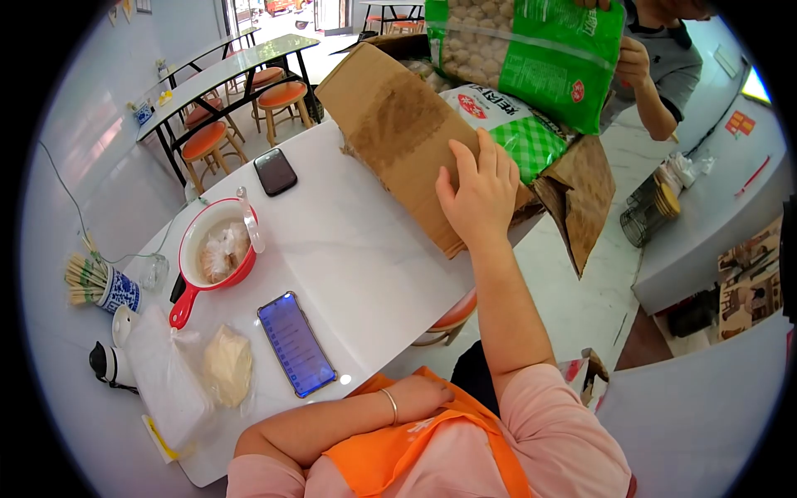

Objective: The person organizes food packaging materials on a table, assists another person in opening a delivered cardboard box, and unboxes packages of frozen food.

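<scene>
My right hand reaches out over a cardboard box, its fingers spread against the stained flap and near a green-checked bag lying inside. Across from me, another person's hands hold up a green bag of round, pale balls above the box. My left hand, with a bracelet at the wrist, rests by my orange apron. Its fingers are hidden at the apron's edge, so what they do cannot be seen.
The white table carries a lit phone, a dark phone, a red-handled pot, bagged dough and a pot of skewers. Orange stools stand beyond. A wire basket is at right.
</scene>
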`<state>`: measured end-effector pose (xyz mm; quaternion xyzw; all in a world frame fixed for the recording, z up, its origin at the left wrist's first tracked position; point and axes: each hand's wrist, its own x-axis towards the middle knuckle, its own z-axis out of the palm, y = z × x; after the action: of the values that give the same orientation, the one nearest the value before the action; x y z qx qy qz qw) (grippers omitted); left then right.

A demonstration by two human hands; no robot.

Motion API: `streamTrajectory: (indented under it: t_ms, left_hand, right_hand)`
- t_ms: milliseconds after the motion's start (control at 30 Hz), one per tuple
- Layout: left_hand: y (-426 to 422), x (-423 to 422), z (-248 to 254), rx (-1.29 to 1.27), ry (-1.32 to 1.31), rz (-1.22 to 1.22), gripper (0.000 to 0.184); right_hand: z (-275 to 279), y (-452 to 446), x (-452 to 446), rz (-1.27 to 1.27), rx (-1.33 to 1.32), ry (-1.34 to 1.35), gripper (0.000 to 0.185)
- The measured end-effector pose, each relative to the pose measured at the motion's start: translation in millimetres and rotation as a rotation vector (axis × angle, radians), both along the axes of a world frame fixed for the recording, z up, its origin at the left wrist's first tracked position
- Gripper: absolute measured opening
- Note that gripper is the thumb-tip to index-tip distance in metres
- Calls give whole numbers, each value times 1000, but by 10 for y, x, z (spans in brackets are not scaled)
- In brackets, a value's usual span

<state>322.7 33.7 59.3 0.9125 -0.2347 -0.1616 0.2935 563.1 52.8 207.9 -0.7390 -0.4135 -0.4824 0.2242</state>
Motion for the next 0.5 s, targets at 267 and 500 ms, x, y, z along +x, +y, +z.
streamTrajectory:
  t_ms: [267,500]
  left_hand:
    - [-1,-12,-20,-33,-36,21,26]
    - [-10,-18,-59,-11,-26,1,27]
  right_hand:
    - [18,-5,-3,16,10,3,38]
    - [12,-6,-14,8,8,18,38]
